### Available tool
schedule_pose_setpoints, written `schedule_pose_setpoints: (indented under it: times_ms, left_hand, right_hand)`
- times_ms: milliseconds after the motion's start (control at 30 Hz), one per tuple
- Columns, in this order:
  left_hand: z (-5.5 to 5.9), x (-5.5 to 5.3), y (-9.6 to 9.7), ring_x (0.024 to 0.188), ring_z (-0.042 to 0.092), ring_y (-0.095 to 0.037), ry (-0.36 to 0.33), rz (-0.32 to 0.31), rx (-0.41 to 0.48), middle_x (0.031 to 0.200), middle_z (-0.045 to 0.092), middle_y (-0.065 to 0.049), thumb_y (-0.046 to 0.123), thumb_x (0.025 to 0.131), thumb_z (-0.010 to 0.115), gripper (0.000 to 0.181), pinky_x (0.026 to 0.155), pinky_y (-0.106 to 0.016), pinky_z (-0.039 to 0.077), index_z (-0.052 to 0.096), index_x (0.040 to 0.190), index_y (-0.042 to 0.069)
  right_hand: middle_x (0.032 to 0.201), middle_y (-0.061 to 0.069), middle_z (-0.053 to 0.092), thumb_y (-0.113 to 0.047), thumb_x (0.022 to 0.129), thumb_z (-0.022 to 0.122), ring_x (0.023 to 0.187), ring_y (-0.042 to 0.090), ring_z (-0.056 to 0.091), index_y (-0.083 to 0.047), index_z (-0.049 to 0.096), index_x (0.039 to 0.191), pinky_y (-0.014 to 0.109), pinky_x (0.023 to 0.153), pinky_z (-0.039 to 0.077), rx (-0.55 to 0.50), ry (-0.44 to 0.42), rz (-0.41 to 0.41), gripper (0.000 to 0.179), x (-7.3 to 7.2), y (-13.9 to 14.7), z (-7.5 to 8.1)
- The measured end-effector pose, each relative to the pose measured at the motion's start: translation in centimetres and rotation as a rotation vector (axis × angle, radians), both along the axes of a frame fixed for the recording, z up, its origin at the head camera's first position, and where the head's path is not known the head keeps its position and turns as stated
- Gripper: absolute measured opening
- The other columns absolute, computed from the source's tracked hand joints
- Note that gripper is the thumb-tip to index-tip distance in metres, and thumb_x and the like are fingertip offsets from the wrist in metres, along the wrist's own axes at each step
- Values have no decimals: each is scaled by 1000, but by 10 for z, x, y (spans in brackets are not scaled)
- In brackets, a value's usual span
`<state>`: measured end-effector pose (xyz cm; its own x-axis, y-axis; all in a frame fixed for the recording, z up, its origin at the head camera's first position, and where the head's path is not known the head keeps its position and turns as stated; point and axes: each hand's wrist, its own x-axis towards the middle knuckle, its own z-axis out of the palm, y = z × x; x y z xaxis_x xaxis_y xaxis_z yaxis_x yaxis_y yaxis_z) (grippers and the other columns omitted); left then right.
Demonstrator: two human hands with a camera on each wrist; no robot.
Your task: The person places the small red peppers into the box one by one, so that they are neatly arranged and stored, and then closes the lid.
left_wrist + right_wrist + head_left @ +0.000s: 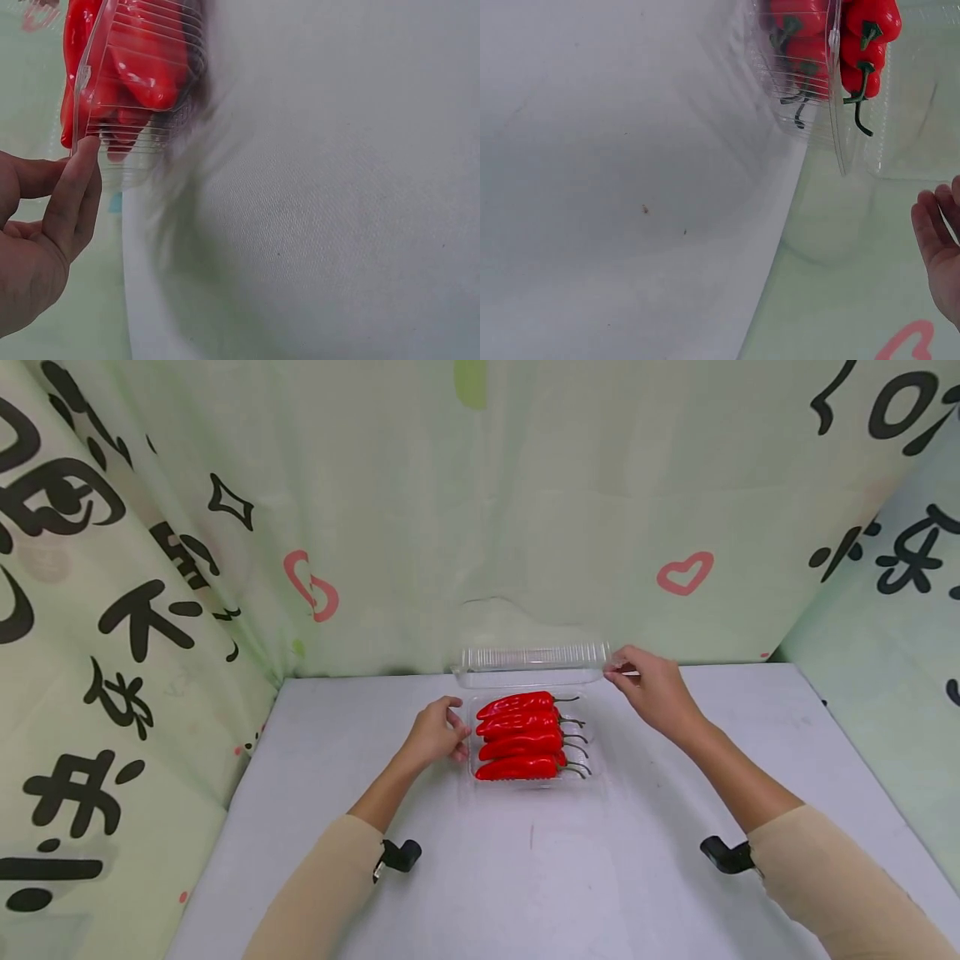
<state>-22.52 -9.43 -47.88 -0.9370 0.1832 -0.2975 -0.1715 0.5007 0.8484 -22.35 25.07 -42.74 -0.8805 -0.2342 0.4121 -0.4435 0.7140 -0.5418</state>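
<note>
Several glossy red chili peppers [525, 746] with thin dark stems lie side by side in a clear plastic clamshell box [536, 784]. Its transparent ribbed lid [534, 657] stands raised along the far side. At the box's left end is my left hand [433, 732]; in the left wrist view its thumb and fingers pinch the rim [84, 86]. My right hand [651, 687] pinches the lid's right corner in the head view. Only part of that hand [941, 255] shows at the right wrist view's edge, beside the lid [915, 120].
The box stands on a white tabletop [525, 877] near its back edge. A pale green curtain [495, 527] with black characters and pink hearts hangs behind and along both sides. Dark wrist mounts [402, 856] show by the beige sleeves [322, 881].
</note>
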Motion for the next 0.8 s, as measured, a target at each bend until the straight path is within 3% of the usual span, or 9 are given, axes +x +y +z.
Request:
schedule_pose_setpoints:
  times_ms: [433,800]
  left_hand:
    - [-1,0,0,61,71,-20,-2,12,23,106,64,-15,8,97,71,58,59,-27,62,45,149,2]
    - [-5,4,-3,66,72,-20,-8,28,28,111,64,-15,13,100,68,60,63,-29,64,41,153,4]
  right_hand:
    - [94,8,73,7,90,74,91,26,73,-6,64,97,49,86,62,56,45,24,18,16,6,-17]
    - [99,9,73,9,86,76,96,31,73,-5,66,102,53,85,62,93,67,44,24,27,7,-25]
